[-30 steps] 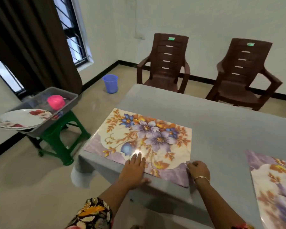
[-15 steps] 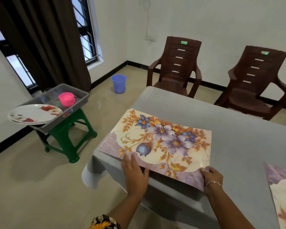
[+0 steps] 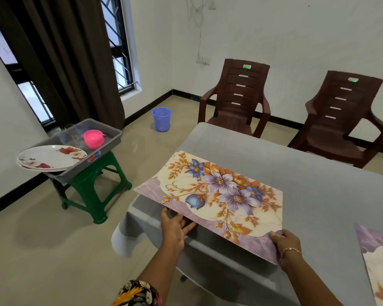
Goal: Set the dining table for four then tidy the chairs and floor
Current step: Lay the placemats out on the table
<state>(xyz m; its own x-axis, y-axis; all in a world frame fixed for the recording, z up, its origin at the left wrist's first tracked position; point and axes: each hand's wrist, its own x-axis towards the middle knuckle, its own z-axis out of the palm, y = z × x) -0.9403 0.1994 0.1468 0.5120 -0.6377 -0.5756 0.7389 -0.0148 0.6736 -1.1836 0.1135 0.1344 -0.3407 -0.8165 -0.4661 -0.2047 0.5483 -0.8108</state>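
A floral placemat (image 3: 217, 193) lies at the near left corner of the grey-clothed table (image 3: 307, 180), its near edge lifted off the cloth and jutting past the table edge. My left hand (image 3: 174, 226) grips that near edge from below at its left part. My right hand (image 3: 284, 241) pinches the near right corner. A second floral placemat (image 3: 378, 261) lies flat at the right edge of view. Two brown plastic chairs (image 3: 237, 100) (image 3: 343, 118) stand beyond the far side of the table.
Left of the table a green stool (image 3: 93, 191) carries a grey tray (image 3: 106, 140) with stacked floral plates (image 3: 51, 157), clear glasses (image 3: 72, 135) and a pink bowl (image 3: 94, 139). A blue bucket (image 3: 161, 119) stands on the floor near the curtain (image 3: 71, 58).
Both hands went from pressing the placemat flat to gripping its near edge. The mat's near side has lifted and shifted toward me, past the table edge. My view has pulled back and up.
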